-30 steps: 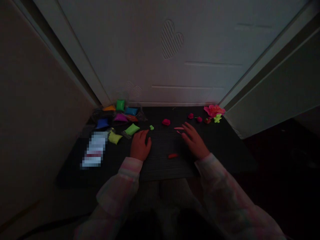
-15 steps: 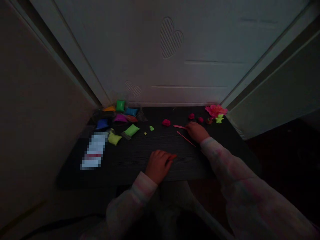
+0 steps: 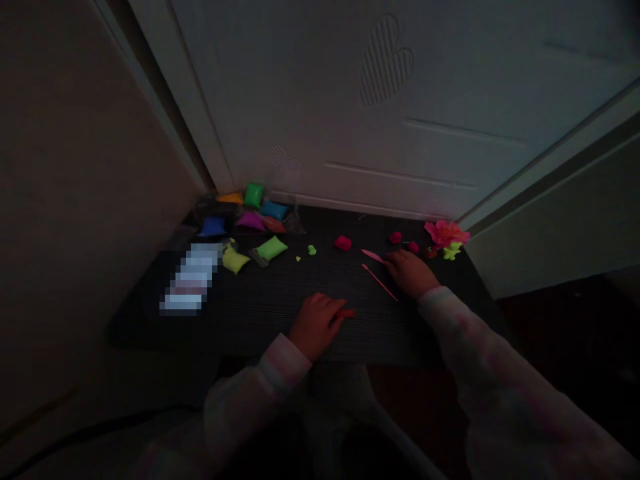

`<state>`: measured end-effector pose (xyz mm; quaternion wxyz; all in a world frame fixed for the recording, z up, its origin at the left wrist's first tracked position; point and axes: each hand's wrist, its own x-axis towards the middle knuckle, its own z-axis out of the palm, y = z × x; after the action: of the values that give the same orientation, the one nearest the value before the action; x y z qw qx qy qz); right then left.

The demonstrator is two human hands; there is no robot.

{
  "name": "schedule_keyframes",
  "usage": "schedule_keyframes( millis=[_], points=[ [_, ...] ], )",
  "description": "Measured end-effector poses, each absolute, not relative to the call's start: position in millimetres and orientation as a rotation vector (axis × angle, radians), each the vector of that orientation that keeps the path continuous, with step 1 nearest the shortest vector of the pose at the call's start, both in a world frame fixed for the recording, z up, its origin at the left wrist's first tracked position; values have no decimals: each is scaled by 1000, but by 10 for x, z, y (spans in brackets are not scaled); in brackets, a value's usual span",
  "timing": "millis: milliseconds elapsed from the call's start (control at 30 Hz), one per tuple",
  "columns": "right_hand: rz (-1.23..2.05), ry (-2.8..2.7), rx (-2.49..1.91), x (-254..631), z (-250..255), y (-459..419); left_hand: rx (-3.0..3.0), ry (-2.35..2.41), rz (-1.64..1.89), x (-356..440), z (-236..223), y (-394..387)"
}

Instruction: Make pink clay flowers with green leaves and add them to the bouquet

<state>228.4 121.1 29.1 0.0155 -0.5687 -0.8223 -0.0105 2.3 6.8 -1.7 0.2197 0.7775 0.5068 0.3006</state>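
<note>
My left hand [image 3: 315, 325] is closed low over the near middle of the table. Between its thumb and fingers sticks out a small orange-red piece of clay [image 3: 347, 313]. Farther right, my right hand [image 3: 411, 272] has its fingers closed at the handle end of a pink plastic clay knife [image 3: 373, 255], whose blade points left along the tabletop. Just below it lies a thin pink modelling stick [image 3: 379, 281]. A dark pink clay lump [image 3: 343, 243] sits left of the knife, with a small light-green clay piece [image 3: 312, 250] and a tiny yellow bit [image 3: 298, 259] beyond.
Clay packets in several colours, among them a green one [image 3: 254, 195] and a light-green one [image 3: 271, 249], lie at the left of the dark table [image 3: 260, 320]. A blurred pale sheet [image 3: 193, 280] is in front. A pink flower [image 3: 447, 233] stands back right. A white door [image 3: 310, 87] rises behind.
The camera view has tilted and shifted a little. Both hands keep nearly the same places on the table; the right hand stays at the pink knife and the left keeps the orange-red piece.
</note>
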Motion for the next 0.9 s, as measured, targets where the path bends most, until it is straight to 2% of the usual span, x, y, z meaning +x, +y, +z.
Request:
schedule_keyframes(
  millis=[133,367,600,900],
  points=[
    [-57,-2610,-1556,2034,393,893,2058,1361,922,-20,-21,73],
    [184,-2907,-1041,1364,178,428,1773,1579,1206,-268,-49,18],
    [305,-3035,-779,1363,115,310,1602,1707,1376,-363,-26,16],
    [240,-2973,-885,1257,139,466,1588,1717,1432,-361,-47,21]
  ],
)
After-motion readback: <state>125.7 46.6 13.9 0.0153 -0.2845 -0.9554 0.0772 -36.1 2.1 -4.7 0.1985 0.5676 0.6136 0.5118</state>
